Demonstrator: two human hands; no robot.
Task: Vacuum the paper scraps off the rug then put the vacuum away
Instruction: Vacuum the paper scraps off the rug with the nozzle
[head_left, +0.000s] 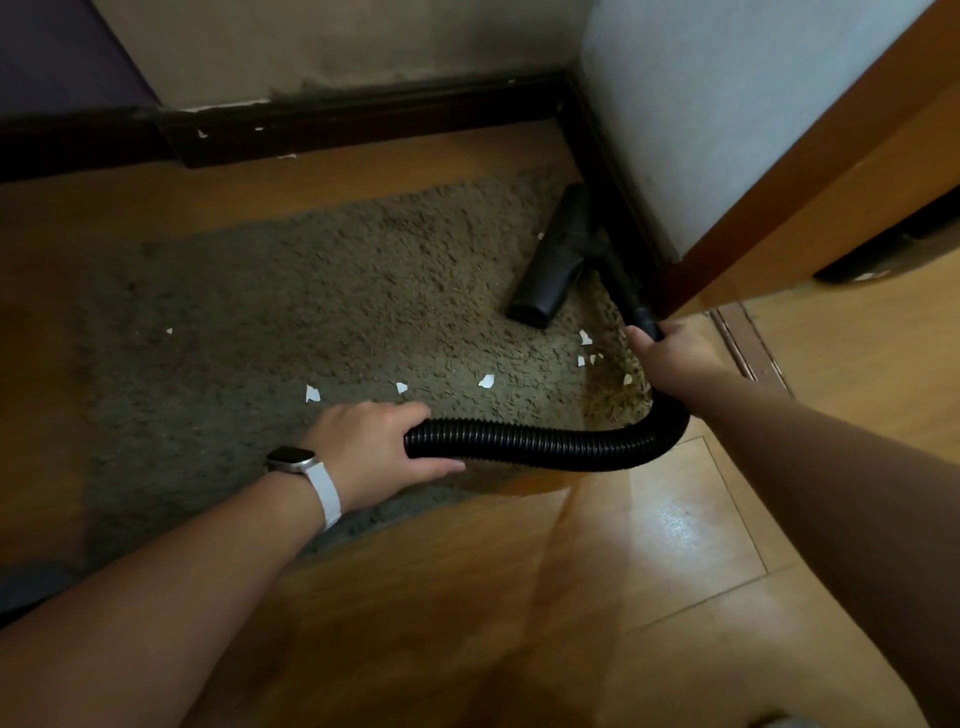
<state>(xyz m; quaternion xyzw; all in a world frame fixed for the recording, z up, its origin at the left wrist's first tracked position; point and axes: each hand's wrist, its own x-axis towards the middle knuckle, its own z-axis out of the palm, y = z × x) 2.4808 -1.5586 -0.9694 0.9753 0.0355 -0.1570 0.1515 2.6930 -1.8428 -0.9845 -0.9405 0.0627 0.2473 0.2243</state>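
Where the shaggy grey-brown rug lies on the glossy wooden floor, a dark baseboard runs along the top of the frame. It turns downward at upper right, beside an orange-brown door.

One black floor nozzle rests on the rug's upper right corner. It joins one rigid black tube and one ribbed black hose, which curves across the centre.

Your left hand, with one white-strapped watch at the wrist, wraps fingers and thumb round the hose. Your right hand grips the tube at centre right.

White paper scraps: at least eight counted, scattered along the rug's lower part. Most cluster just left of your right hand.
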